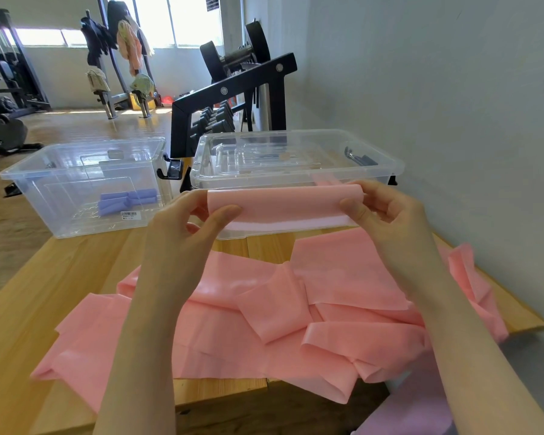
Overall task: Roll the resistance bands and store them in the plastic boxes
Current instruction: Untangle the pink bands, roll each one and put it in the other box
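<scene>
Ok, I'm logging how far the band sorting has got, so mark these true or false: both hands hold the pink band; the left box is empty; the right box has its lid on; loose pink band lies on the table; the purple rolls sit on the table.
1. Both hands, left hand and right hand, hold the pink band: true.
2. The left box is empty: false, it holds purple rolls.
3. The right box has its lid on: true.
4. Loose pink band lies on the table: true.
5. The purple rolls sit on the table: false, they lie inside the left box.
</scene>
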